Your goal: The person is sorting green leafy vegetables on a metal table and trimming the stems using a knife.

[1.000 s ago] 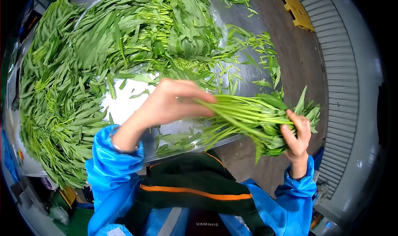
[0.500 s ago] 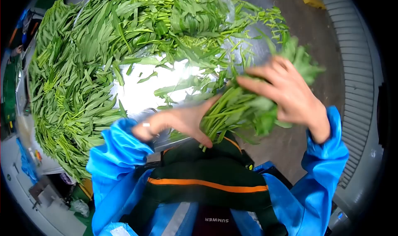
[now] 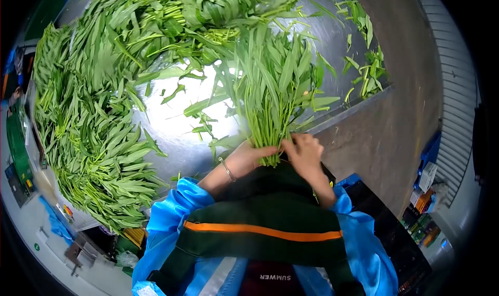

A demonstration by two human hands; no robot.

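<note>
A bunch of water spinach (image 3: 273, 82) stands between my hands, leaves pointing away from me and cut stem ends near my apron. My left hand (image 3: 246, 158), with a bangle at the wrist, grips the lower stems from the left, thumb across them. On the other side, my right hand (image 3: 305, 153) is closed with thumb and fingertips against the stems' right edge; its fingers are partly hidden. Beyond the bunch, a large heap of water spinach (image 3: 99, 124) covers the left and far parts of the metal table (image 3: 179, 158).
Loose leaves and stem pieces (image 3: 370, 73) lie at the table's right corner. Past the table edge is bare floor (image 3: 374, 134), with a slatted grey panel (image 3: 455, 82) at the far right. A black crate (image 3: 387, 226) stands beside me at the lower right.
The bunch has turned from lying sideways to leaves pointing away. My right hand has moved from its leaves down to the stems. My left hand remains at the stem end.
</note>
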